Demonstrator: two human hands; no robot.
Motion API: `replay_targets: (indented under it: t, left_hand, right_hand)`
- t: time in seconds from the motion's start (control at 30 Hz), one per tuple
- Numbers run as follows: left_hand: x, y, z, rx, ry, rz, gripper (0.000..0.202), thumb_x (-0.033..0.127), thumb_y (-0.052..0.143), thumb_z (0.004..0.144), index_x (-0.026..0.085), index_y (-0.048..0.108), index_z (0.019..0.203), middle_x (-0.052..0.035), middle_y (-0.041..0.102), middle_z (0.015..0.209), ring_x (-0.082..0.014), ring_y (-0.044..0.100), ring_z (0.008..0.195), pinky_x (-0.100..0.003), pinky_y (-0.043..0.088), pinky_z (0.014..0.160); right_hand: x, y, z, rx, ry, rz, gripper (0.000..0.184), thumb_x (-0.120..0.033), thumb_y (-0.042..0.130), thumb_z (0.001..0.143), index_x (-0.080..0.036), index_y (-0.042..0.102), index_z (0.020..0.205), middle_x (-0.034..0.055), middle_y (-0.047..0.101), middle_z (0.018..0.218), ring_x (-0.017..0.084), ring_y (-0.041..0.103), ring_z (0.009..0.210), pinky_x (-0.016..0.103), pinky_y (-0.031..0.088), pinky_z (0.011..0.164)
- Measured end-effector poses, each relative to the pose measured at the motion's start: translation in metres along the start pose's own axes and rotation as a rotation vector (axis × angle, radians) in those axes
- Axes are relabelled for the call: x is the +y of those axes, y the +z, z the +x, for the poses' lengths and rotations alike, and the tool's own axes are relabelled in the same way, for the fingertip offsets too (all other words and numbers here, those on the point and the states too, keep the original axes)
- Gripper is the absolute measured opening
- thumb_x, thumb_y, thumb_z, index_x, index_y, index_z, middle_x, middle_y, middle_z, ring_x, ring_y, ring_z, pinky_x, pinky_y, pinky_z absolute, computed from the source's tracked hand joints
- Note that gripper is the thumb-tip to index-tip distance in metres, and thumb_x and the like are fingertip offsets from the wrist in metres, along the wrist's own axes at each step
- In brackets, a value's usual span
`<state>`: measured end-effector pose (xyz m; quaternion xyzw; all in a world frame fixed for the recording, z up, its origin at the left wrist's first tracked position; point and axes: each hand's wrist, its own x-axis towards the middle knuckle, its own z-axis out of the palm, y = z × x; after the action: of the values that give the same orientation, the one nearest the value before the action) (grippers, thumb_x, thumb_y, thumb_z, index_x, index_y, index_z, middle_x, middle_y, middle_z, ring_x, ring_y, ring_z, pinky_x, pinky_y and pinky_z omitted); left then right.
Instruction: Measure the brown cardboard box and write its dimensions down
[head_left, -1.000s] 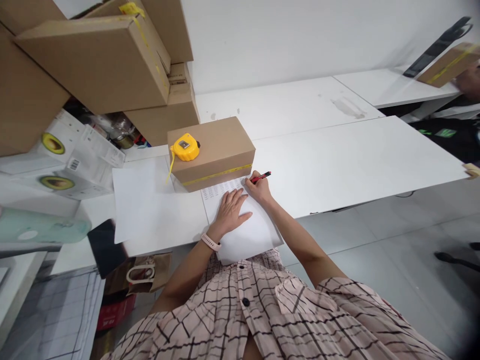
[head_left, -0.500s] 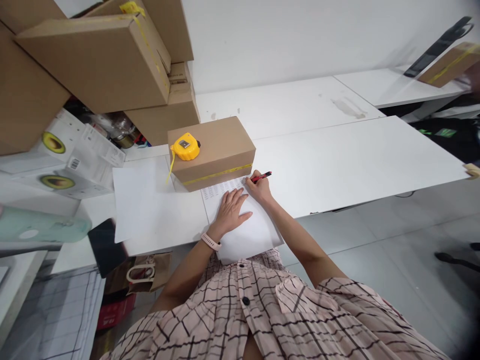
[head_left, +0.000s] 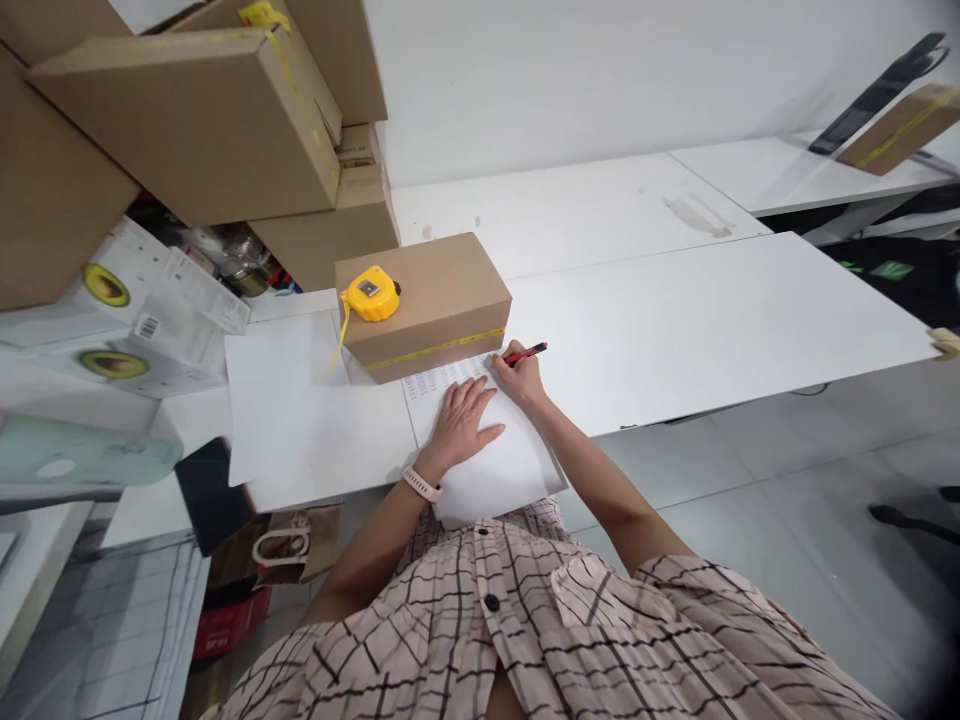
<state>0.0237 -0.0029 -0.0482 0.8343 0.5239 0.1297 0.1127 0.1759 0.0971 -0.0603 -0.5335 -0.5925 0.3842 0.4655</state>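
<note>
My left hand lies flat, fingers spread, on a printed sheet of paper at the white table's near edge. My right hand is closed on a red pen, its tip on the sheet's upper right part. Just beyond the sheet stands a small cardboard box with a band of yellow tape. A yellow tape measure rests on the box's left top, its tape hanging down the side.
A blank white sheet lies to the left. Stacked cardboard boxes and white avocado-print boxes crowd the far left. The white table stretches right. Another taped box sits far right. A paper bag is on the floor.
The pen has shifted very slightly to the right. A person seen at the far right edge a second ago has left the view.
</note>
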Motion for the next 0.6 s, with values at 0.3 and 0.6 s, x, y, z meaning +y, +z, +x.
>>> replay_targets:
  t: [0.3, 0.6]
  left_hand:
    - [-0.002, -0.016, -0.008, 0.144, 0.020, -0.204, 0.041, 0.037, 0.064, 0.093, 0.018, 0.061, 0.129, -0.0155, 0.055, 0.149, -0.0317, 0.049, 0.139, -0.052, 0.036, 0.118]
    - [-0.051, -0.166, 0.017, 0.855, -0.258, -0.096, 0.046, 0.031, 0.071, 0.084, 0.021, 0.055, 0.126, -0.0136, 0.057, 0.140, -0.0334, 0.047, 0.137, -0.056, 0.032, 0.118]
  right_hand:
    - [-0.002, -0.025, -0.016, 0.019, -0.217, -0.209, 0.017, -0.038, 0.048, 0.094, -0.023, 0.057, 0.094, 0.0021, 0.058, 0.087, 0.017, 0.053, 0.077, 0.030, 0.043, 0.071]
    - [0.011, -0.034, -0.041, -0.177, -0.471, -0.735, 0.043, -0.004, 0.037, 0.090, -0.019, 0.068, 0.115, 0.0129, 0.062, 0.099, 0.026, 0.051, 0.089, 0.038, 0.043, 0.079]
